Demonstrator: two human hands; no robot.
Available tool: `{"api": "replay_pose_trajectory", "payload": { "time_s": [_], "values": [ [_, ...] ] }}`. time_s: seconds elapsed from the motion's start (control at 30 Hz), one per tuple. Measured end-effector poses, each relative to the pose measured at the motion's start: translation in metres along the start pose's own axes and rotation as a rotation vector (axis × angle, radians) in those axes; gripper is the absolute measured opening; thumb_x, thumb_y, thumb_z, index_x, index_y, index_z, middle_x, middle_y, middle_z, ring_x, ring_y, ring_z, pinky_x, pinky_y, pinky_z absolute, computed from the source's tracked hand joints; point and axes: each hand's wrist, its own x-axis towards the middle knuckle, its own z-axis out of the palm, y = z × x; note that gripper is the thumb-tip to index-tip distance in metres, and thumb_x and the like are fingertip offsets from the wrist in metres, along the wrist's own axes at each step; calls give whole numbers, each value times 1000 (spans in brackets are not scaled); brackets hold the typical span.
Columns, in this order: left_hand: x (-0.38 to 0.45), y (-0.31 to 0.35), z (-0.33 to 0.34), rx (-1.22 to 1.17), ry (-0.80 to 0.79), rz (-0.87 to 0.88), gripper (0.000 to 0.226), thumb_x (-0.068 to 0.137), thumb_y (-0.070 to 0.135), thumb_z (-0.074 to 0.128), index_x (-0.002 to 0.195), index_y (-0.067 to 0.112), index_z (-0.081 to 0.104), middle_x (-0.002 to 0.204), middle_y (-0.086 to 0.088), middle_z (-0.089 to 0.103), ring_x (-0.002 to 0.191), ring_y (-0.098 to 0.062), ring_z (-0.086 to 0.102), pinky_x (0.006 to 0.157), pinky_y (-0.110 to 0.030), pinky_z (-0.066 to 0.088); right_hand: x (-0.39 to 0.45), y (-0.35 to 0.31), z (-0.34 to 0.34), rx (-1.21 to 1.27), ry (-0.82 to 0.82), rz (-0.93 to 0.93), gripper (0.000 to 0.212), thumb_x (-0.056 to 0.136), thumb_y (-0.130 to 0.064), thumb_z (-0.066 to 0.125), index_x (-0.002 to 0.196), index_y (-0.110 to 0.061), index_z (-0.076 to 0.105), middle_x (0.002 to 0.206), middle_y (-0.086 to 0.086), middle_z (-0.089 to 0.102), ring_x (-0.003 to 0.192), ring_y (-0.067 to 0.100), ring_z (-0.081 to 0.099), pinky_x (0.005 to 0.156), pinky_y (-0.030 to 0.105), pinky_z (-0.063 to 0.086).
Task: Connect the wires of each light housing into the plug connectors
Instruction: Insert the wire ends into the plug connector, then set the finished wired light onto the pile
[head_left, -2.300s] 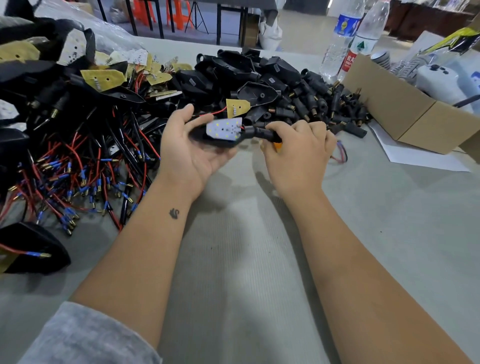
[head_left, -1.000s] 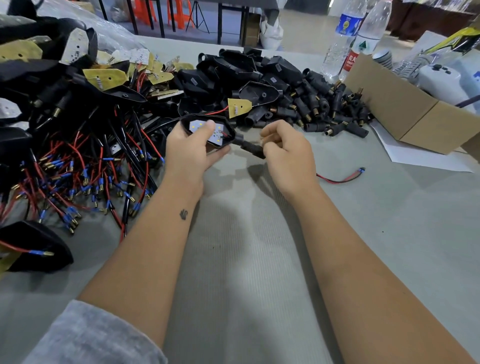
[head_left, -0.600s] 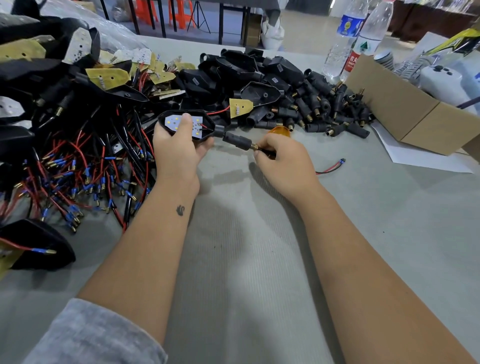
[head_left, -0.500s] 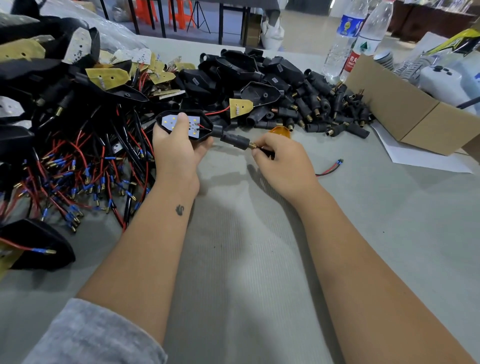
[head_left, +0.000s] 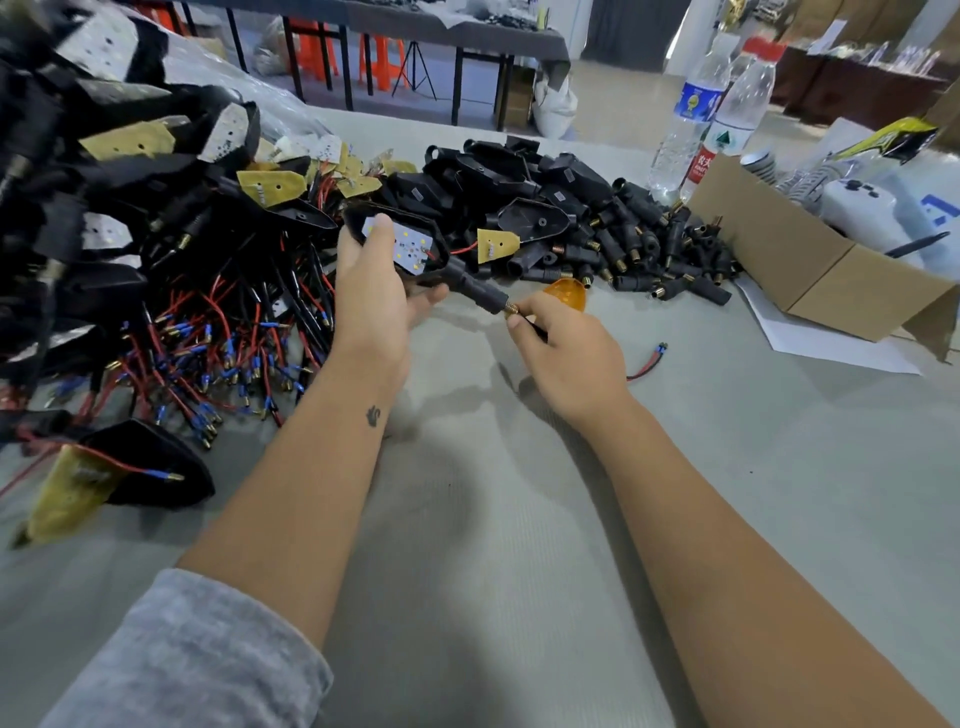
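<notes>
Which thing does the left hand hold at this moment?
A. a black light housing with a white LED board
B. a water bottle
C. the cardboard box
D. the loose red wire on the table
A: the left hand grips the black housing, thumb on its white LED board.

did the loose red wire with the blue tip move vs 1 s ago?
Yes. The loose red wire with blue tip now lies nearer the person, farther from the brown cardboard box.
</notes>
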Motion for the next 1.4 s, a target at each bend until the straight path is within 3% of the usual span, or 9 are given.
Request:
{"api": "replay_pose_trajectory", "payload": {
  "time_s": [0.33, 0.47, 0.6, 0.73, 0.93, 1.03, 1.1, 1.2, 1.4],
  "values": [
    [9, 81, -54, 218, 29, 95, 15, 101, 32, 50, 114, 28, 55, 103, 7, 63, 74, -3, 67, 53, -23, 53, -31, -108, -2, 347, -384, -96, 33, 93, -27, 59, 71, -3, 59, 59, 9, 65, 53, 25, 60, 63, 40, 51],
    [11, 116, -83, 249, 127, 12, 21, 97, 29, 48, 114, 19, 55, 99, -3, 62, 75, -16, 63, 61, -28, 52, -37, -162, 11, 479, -408, -61, 34, 86, -30, 65, 64, -5, 60, 40, -5, 38, 42, 8, 36, 51, 30, 31],
    [16, 152, -110, 288, 133, 4, 11, 93, 16, 43, 92, 17, 54, 72, -1, 59, 52, -15, 58, 58, -28, 48, -37, -209, 29, 682, -484, -33, 30, 92, -26, 63, 70, -5, 66, 37, -12, 38, 37, 2, 37, 50, 25, 29],
    [30, 188, -133, 549, 128, 122, 17, 91, 20, 54, 106, 23, 61, 76, 4, 61, 58, -15, 60, 60, -30, 50, -24, -250, 44, 784, -569, -51, 31, 96, -25, 58, 68, -13, 61, 49, -5, 46, 37, 5, 38, 49, 23, 30],
    [72, 235, -140, 680, 158, 304, 9, 93, 25, 57, 84, 25, 60, 74, 0, 56, 55, -13, 51, 52, -23, 41, 27, -301, 56, 949, -569, 1, 32, 100, -21, 54, 69, -10, 58, 55, 4, 45, 36, 10, 36, 36, 15, 28],
    [92, 245, -138, 686, 185, 278, 33, 87, 43, 59, 117, 29, 53, 106, -3, 64, 84, -14, 64, 65, -26, 49, 63, -313, 59, 933, -490, -11, 27, 101, -17, 51, 75, -11, 54, 59, 5, 51, 40, 9, 48, 43, 18, 42],
    [100, 241, -141, 847, 189, 249, 43, 90, 43, 56, 128, 26, 50, 119, -6, 61, 99, -19, 61, 75, -28, 43, 79, -312, 62, 1018, -536, 40, 10, 102, -12, 50, 102, -4, 56, 75, 7, 56, 57, 14, 60, 64, 26, 57],
    [102, 221, -152, 1050, 117, 226, 27, 93, 32, 57, 120, 27, 58, 113, 4, 63, 90, -7, 53, 73, -22, 39, 87, -300, 69, 1041, -580, 116, 46, 101, -13, 51, 143, -1, 38, 88, 6, 59, 73, 18, 63, 90, 37, 57],
    [93, 193, -156, 1491, 183, 282, 28, 85, 36, 61, 112, 42, 64, 129, -5, 58, 125, -32, 45, 104, -44, 40, 79, -270, 73, 1110, -511, 92, 39, 101, -9, 47, 139, -4, 46, 92, 6, 56, 67, 14, 57, 72, 29, 59]
  ]
}}
